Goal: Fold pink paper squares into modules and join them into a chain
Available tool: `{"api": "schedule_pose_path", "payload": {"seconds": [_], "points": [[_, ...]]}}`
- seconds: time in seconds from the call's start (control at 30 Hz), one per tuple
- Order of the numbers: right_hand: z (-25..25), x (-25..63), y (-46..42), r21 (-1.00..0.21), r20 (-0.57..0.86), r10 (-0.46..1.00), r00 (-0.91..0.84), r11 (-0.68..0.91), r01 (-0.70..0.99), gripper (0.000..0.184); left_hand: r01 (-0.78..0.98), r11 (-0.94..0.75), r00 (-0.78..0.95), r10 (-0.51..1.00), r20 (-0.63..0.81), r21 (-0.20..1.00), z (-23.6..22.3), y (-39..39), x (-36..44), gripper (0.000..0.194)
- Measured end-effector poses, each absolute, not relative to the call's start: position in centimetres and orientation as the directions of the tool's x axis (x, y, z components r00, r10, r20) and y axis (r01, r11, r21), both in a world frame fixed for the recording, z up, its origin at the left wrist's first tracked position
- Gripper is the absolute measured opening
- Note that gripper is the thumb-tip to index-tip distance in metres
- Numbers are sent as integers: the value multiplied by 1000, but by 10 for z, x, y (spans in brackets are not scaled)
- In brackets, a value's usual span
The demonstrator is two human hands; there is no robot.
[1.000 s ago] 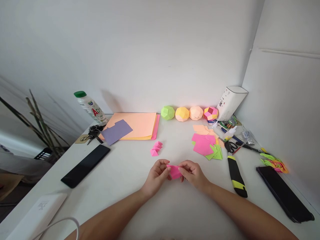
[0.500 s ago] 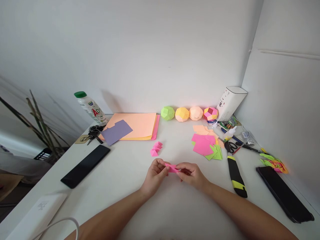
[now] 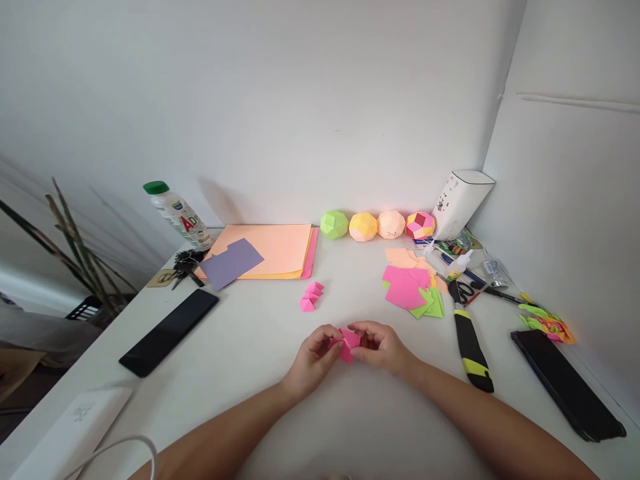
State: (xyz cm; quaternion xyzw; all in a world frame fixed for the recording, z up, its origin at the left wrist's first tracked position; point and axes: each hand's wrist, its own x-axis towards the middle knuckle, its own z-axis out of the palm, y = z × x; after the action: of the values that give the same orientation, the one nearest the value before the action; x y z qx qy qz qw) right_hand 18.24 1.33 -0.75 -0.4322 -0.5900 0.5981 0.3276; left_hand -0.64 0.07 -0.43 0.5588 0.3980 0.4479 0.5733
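My left hand [image 3: 313,360] and my right hand [image 3: 383,347] meet at the middle of the white table [image 3: 260,333], both pinching one small folded pink paper piece [image 3: 349,343] between their fingertips, just above the tabletop. A little beyond the hands lie several folded pink units [image 3: 311,297]. To the right sits a loose heap of pink, green and orange paper squares [image 3: 413,287].
Four paper balls [image 3: 377,225] line the back wall beside a white box [image 3: 463,203]. Orange sheets with a purple card [image 3: 260,253], a bottle [image 3: 177,213], keys [image 3: 181,265] and a black phone [image 3: 169,332] are left. A utility knife [image 3: 470,347], scissors, glue and another phone [image 3: 567,385] are right.
The pink paper went from a flat strip held between the hands to a more compact folded shape. Both hands shifted slightly closer together and further from me.
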Motion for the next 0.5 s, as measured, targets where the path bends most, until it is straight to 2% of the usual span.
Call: {"api": "schedule_pose_path", "payload": {"seconds": [0.07, 0.17, 0.3, 0.5], "points": [[-7, 182, 13, -989, -136, 897, -419, -100, 107, 41, 20, -153, 290, 947, 141, 988, -5, 2, -8, 11], [-6, 182, 13, -990, -136, 890, -435, -113, 78, 30, 67, -270, 307, 922, 238, 960, -4, 2, -9, 20], [-4, 182, 15, -990, -140, 897, -420, -136, 40, 23, 17, -286, 343, 902, 263, 958, -4, 2, -10, 29], [-2, 184, 15, -993, -118, 888, -445, -95, 74, 22, -9, -261, 327, 911, 249, 965, -6, 2, -10, 30]]}}
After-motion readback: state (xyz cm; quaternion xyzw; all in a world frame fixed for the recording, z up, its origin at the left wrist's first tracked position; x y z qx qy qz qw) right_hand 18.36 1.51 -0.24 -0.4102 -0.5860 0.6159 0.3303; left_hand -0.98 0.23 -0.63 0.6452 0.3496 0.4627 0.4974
